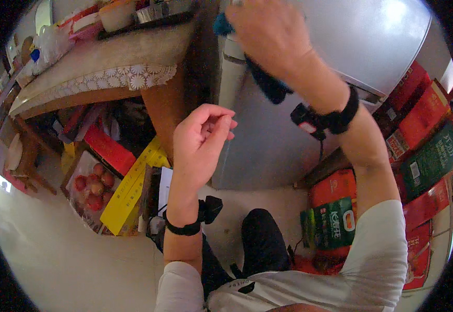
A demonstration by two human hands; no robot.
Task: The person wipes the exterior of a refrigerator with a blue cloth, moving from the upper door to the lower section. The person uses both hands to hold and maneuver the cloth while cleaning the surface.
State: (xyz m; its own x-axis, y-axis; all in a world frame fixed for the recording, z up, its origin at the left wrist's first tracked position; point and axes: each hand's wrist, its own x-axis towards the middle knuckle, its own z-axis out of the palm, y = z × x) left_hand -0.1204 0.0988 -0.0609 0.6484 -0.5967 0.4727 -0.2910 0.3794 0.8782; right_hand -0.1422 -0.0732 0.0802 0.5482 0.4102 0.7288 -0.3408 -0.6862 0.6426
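My right hand (269,31) is blurred at the top of the view. It grips a dark blue cloth (269,84) at the upper edge of a silver-grey refrigerator (257,156); part of the cloth hangs below the hand. Under the fingers, the surface being touched is hidden. My left hand (201,144) hovers in front of the refrigerator's lower door, its fingers curled in towards the thumb with nothing visible in them. Each wrist wears a black strap with a small device.
To the left stands a wooden table (133,43) with a lace-edged cover and containers on top. Beneath it are a box of red fruit (97,183) and a yellow carton strip (133,191). Red and green boxes (431,160) are stacked at right, near a green bag (332,226).
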